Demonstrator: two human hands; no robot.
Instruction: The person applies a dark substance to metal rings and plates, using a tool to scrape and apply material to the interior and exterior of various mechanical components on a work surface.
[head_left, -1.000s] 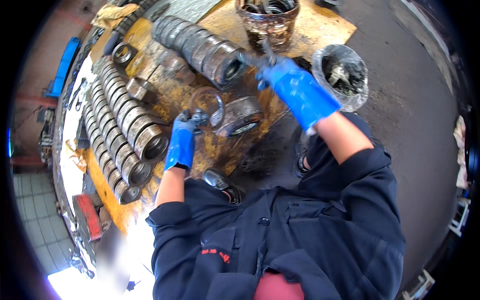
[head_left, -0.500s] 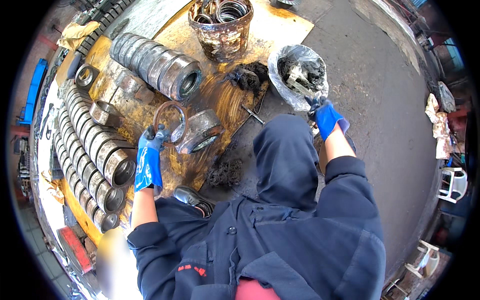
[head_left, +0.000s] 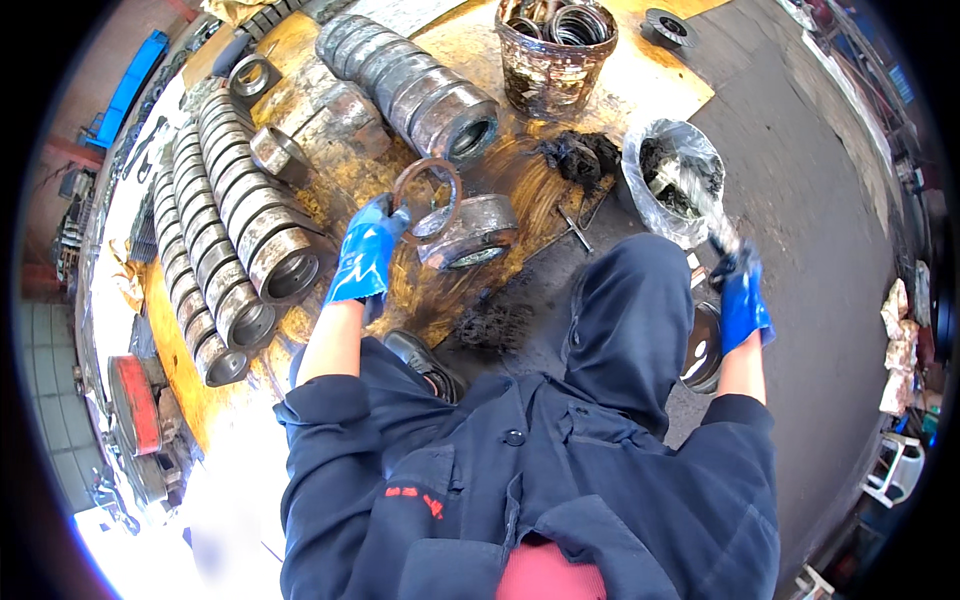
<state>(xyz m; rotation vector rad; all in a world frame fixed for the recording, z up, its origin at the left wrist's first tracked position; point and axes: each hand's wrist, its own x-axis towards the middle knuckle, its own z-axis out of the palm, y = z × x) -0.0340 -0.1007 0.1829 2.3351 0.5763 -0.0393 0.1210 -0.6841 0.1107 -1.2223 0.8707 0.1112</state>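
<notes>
Two gloved hands: your left hand (head_left: pixel 365 262) clamps the rusty ring (head_left: pixel 427 201) upright over the steel sleeve (head_left: pixel 470 232); your right hand (head_left: pixel 742 305), at 3 o'clock, grips a brush (head_left: pixel 716 236) by the grease bag (head_left: pixel 672 180).

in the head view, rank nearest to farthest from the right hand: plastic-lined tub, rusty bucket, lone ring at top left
1. plastic-lined tub, just above the right hand
2. rusty bucket, top centre
3. lone ring, far top left

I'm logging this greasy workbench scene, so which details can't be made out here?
- What the right hand grips: motion blur smears the thin tool, head view.
- Contents of the clear plastic bag of dark grease: a dark mass, shapes unreadable.
- Rusty metal bucket: top cut by the picture's edge.
- Left hand fingertips: hidden behind the rusty flat ring.
</notes>
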